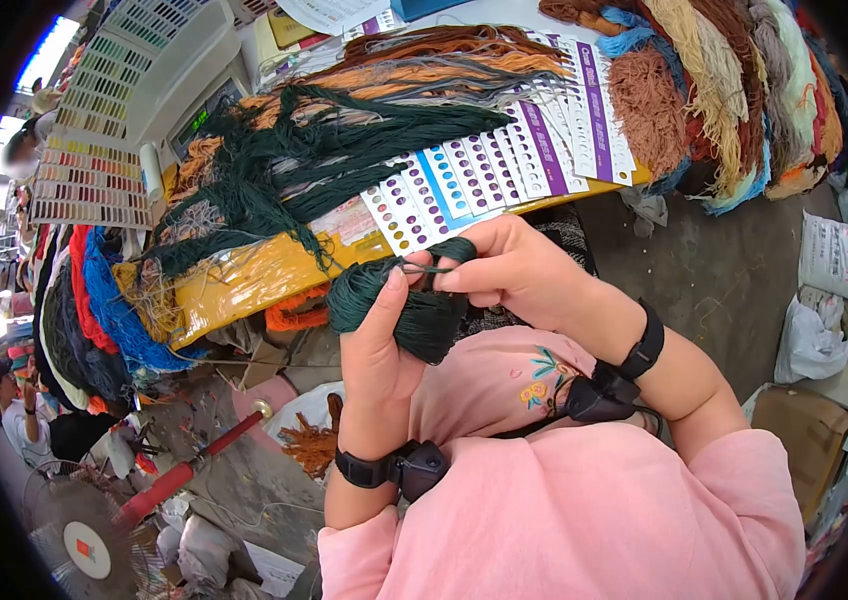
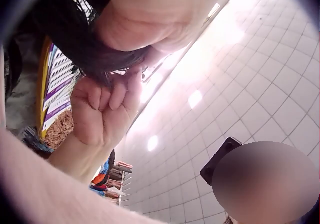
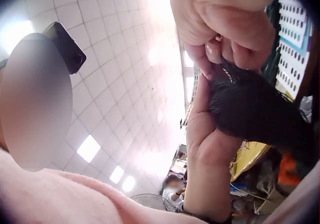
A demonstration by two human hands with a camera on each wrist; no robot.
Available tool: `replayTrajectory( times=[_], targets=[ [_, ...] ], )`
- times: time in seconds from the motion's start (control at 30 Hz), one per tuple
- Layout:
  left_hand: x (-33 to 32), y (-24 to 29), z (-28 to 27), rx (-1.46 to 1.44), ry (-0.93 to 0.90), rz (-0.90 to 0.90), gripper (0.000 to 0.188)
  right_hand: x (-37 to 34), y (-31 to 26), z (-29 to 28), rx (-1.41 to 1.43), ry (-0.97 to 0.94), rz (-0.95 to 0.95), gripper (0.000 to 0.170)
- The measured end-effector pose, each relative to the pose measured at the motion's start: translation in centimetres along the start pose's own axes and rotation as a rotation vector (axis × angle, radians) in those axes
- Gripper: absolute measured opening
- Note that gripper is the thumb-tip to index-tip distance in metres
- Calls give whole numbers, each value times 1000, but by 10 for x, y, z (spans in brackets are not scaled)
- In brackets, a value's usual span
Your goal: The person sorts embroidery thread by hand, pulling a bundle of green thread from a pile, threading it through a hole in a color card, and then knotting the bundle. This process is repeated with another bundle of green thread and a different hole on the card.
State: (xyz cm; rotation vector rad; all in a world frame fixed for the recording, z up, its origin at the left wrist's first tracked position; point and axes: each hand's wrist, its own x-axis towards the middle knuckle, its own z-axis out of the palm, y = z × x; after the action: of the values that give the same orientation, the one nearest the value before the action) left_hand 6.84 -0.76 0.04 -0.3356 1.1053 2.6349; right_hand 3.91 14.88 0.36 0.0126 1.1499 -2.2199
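Here's the dark green yarn, bundled up above the lap, just off the yellow table edge — the left hand has its fingers clamped round it, thumb up front. And the right hand pinches a strand, thumb and forefinger together, right beside the left thumb! Beyond them, loose green yarn sprawls beside punched cards.

- Deep green: the yarn bundle, matched before us by loose skeins across a yellow bench.
- White sample cards, banded in purple or light blue, dotted in rows.
- Pink cloth, embroidered with a yellow-orange flower and green leaves.
- A vivid blue hank beside a red one.
- Black: both wrist straps.
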Motion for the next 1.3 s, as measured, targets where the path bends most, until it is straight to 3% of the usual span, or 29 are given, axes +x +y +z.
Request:
replayTrajectory(
  times=[0.1, 0.13, 0.23, 0.37, 0.63, 0.93, 1.07, 1.17, 1.23, 1.27, 1.3],
  targets=[
    [0, 0, -1, -47, -97, -8, 29, -5, -6, -2, 284, -13, 36, 9],
    [0, 0, -2, -17, -93, -15, 38, -3, -3, -6, 285, -130, 27, 12],
    [-3, 5, 12, -130, -173, -45, 40, -2, -2, -3, 227, -32, 55, 11],
    [-2, 2, 4, -62, -189, -24, 42, 1, -8, 6, 160, -3, 87, 12],
    [-4, 1, 10, 26, -125, -48, 44, 0, -8, 22, -90, 88, 54, 7],
    [-1, 1, 6, -170, -116, -47, 32, 4, -7, 20, -42, 159, 44, 4],
    [2, -3, 7, -29, 17, 43, 18, 7, 0, 16, 31, 79, -54, 4],
    [4, 7, 3, 23, -105, -42, 8, 2, 0, 1, 213, -93, -13, 7],
    [6, 8, 3, -338, -196, 16, 16, -8, -6, -12, 377, -222, 115, 9],
    [8, 13, 5, -109, -210, -21, 17, -11, -10, -15, 437, -271, 231, 11],
    [10, 18, 9, 118, -222, -58, 19, -17, -15, -16, 233, -240, 220, 10]
  ],
)
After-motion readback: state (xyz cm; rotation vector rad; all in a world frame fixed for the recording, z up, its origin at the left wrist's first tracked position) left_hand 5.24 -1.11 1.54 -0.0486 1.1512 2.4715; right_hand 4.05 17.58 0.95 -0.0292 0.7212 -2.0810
